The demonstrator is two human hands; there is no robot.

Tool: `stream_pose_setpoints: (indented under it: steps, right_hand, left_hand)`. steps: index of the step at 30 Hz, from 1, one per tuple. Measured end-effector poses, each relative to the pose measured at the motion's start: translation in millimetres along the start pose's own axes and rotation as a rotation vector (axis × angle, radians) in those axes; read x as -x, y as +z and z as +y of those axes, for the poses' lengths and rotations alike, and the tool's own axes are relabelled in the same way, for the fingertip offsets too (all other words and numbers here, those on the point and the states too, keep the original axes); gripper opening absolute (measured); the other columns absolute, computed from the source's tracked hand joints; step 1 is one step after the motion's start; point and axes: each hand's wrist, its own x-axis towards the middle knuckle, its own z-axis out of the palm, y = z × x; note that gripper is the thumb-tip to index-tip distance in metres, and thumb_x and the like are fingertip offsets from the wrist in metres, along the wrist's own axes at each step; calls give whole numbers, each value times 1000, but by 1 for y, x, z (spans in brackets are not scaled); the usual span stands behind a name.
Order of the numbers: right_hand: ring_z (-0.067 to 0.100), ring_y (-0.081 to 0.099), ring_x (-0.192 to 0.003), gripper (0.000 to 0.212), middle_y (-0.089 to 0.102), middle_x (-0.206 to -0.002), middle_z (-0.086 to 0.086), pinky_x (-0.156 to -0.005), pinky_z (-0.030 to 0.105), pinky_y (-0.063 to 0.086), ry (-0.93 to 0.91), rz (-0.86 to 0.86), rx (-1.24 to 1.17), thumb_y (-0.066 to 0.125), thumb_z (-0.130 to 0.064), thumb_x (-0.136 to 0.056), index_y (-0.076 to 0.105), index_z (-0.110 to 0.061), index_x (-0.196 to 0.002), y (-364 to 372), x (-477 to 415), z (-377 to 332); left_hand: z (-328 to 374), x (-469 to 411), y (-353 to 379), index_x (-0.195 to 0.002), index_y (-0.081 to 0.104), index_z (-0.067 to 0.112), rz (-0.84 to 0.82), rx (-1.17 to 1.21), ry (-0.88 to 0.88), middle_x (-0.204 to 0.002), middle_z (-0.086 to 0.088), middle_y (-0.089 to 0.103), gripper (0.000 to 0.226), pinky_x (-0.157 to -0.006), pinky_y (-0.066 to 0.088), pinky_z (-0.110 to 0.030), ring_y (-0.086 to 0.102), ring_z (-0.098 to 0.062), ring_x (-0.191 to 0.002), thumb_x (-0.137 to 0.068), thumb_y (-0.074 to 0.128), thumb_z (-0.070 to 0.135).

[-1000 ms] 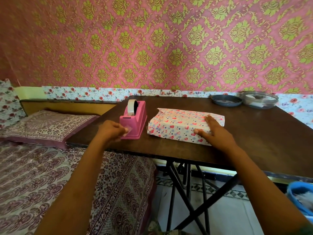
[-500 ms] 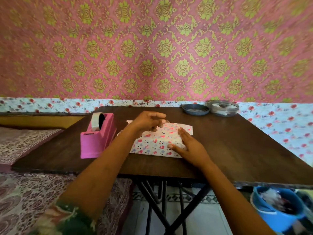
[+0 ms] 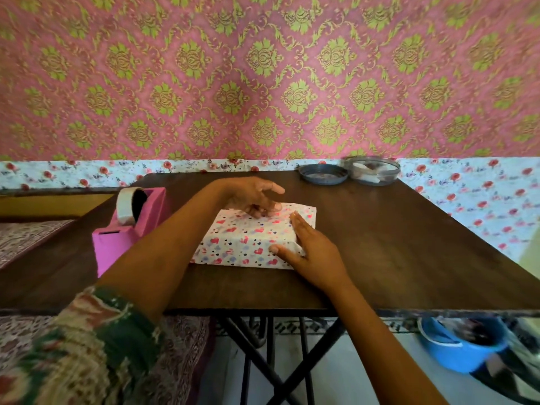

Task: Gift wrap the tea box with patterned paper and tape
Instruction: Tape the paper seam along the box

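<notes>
Tea box [image 3: 257,229], wrapped in heart-print paper [image 3: 230,254], lies mid-frame on the counter [image 3: 403,247], right hand [image 3: 315,252] still flat and straight-fingered on its frame-right end, left hand [image 3: 251,195] now lowered, bent fingertips touching its far top; whether they pinch anything, cannot tell.

The box [image 3: 242,244] lies flat, wrapped in white paper [image 3: 230,258] with little red and blue hearts. The left hand [image 3: 251,197] has its fingertips on the far edge, and the right hand [image 3: 311,252] lies flat on the right end. The pink tape dispenser [image 3: 128,232] sits just left of the left arm.
</notes>
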Motion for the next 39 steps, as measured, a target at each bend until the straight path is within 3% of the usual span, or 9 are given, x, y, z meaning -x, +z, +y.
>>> stream_pose_setpoints:
  steps: [4, 10, 20, 24, 27, 30, 32, 35, 39]
  right_hand:
    - [13, 27, -139, 86, 22, -155, -2, -111, 27, 24, -6, -4, 25, 45, -67, -83, 20, -17, -148, 0, 0, 1]
    - [8, 22, -141, 99, 23, -154, -3, -116, 30, 3, -11, 9, 74, 21, -80, -71, 23, -18, -148, 6, -3, 5]
    - [8, 25, -140, 90, 23, -154, -2, -117, 27, 7, -14, -3, 68, 31, -72, -76, 22, -17, -148, 3, -2, 3]
    - [8, 28, -139, 93, 22, -155, -2, -116, 26, 7, -23, -9, 72, 28, -75, -76, 21, -16, -148, 5, -2, 3]
    - [9, 28, -139, 89, 21, -155, -1, -116, 26, 6, -16, -17, 63, 30, -69, -78, 20, -15, -148, 3, -1, 2]
    - [9, 25, -140, 88, 21, -155, -1, -115, 24, 5, -23, -18, 63, 31, -68, -79, 20, -14, -148, 3, 0, 1]
    - [10, 23, -141, 86, 20, -155, 0, -115, 25, 8, -30, -15, 55, 36, -67, -83, 19, -14, -148, 2, 0, 0]
    - [11, 19, -142, 78, 18, -156, -2, -115, 26, 12, -13, -21, 39, 44, -57, -89, 18, -15, -149, -3, 2, -3]
    - [13, 24, -141, 77, 22, -155, 0, -115, 28, 13, -27, 4, 41, 45, -57, -89, 20, -14, -148, -4, 4, -6]
  left_hand:
    - [-2, -3, 0, -143, 32, 18, 7, 0, -24, -80, -4, 63, 61, -55, 48, -16, 54, -9, -66, -88, 58, 7]
    - [-2, -7, 0, -144, 30, 17, -17, -66, -47, -80, -4, 63, 66, -55, 50, -14, 56, -9, -65, -86, 62, 9]
    - [17, -11, 5, -145, 23, 16, 38, -359, -157, -78, -4, 62, 75, -56, 44, -19, 48, -11, -58, -84, 67, 18]
    - [9, -11, 6, -145, 26, 9, 200, -728, -227, -131, -13, 52, 81, -75, 47, -28, 56, -20, -88, -82, 62, 46]
    - [-8, -11, 5, -148, 17, 14, 217, -652, -269, -144, -13, 37, 91, -82, 47, -32, 49, -23, -98, -79, 60, 54]
    - [-13, -1, -4, -148, 13, 24, 189, -494, -227, -114, -5, 50, 90, -61, 47, -23, 50, -14, -78, -78, 65, 47]
    - [-13, 6, -11, -147, 17, 26, 151, -357, -228, -93, -2, 52, 86, -60, 48, -21, 50, -12, -71, -79, 69, 36]
    - [-13, 9, -11, -145, 23, 26, 196, -329, -140, -114, -9, 57, 79, -81, 52, -32, 58, -20, -93, -80, 67, 36]
    - [-8, -4, 15, -145, 22, 28, 249, -485, -2, -145, -12, 36, 80, -108, 33, -46, 37, -31, -130, -80, 59, 54]
